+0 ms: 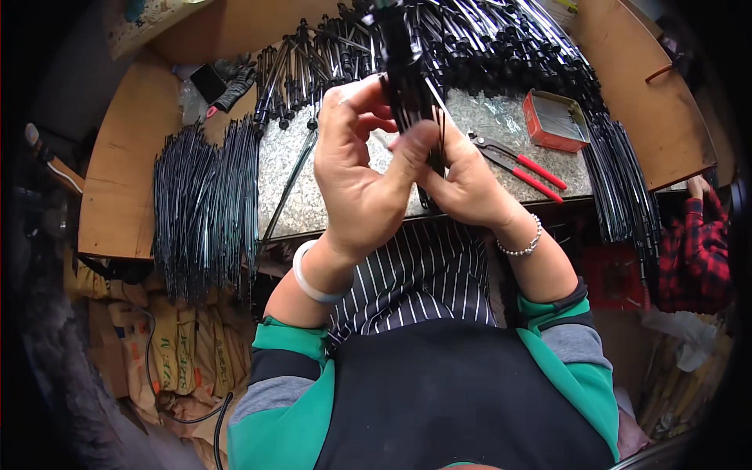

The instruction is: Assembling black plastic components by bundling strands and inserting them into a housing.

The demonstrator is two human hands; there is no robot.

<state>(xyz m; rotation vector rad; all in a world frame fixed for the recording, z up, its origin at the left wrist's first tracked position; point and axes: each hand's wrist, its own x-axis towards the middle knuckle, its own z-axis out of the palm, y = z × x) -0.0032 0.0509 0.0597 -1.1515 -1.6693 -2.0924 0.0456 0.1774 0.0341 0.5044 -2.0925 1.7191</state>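
Observation:
Upright in front of me is a black umbrella frame (402,66), a bundle of thin dark ribs, its upper end close to the camera and blurred. My left hand (352,184) closes on it from the left, thumb pressed against the ribs and fingers curled behind. From the other side my right hand (472,188) grips the lower ribs; its fingers are partly hidden. Right of the hands, pliers with red handles (526,174) lie on the speckled worktop (294,211). Beyond the pliers stands an open red box (558,139) with fine pins or wires inside.
Many umbrella frames (486,39) are heaped across the back. Bundles of dark ribs (207,207) overhang the front edge at left, others (623,180) at right. Wooden side boards (125,172) flank the worktop. A phone (207,82) lies back left. Another person's plaid sleeve (693,258) shows far right.

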